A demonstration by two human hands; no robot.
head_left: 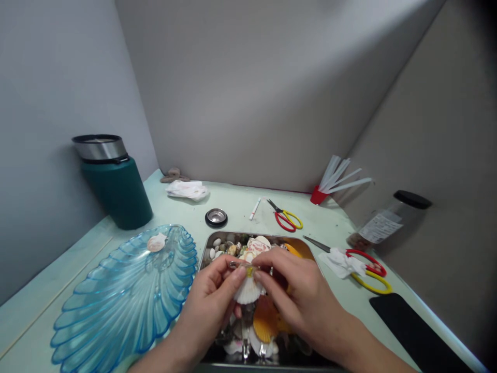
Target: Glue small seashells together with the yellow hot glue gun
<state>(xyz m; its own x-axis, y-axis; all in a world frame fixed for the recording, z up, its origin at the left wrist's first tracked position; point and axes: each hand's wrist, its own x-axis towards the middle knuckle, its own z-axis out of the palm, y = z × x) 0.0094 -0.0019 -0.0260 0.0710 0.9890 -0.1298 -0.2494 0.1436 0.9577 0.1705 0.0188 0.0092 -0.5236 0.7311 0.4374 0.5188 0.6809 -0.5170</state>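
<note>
Over a metal tray (209, 248) of shells, both hands meet at a white scallop shell (248, 291). My left hand (212, 295) pinches its upper left side between thumb and fingers. From the right, my right hand (297, 292) has thumb and forefinger closed at the shell's narrow top. A small yellow bit (249, 271) shows there, beside a thin clear piece whose kind I cannot make out. Below the hands lies an orange scallop shell (265, 322) among paler shells, and a patterned shell (259, 244) sits behind them.
At left, a blue shell-shaped dish (116, 300) holds one small shell (157, 242); behind it stands a green bottle (116, 191). Beyond the tray are a round lid (216, 217) and scissors (285, 215). Larger scissors (365, 264), a jar (384, 223) and a red cup (318, 196) are right.
</note>
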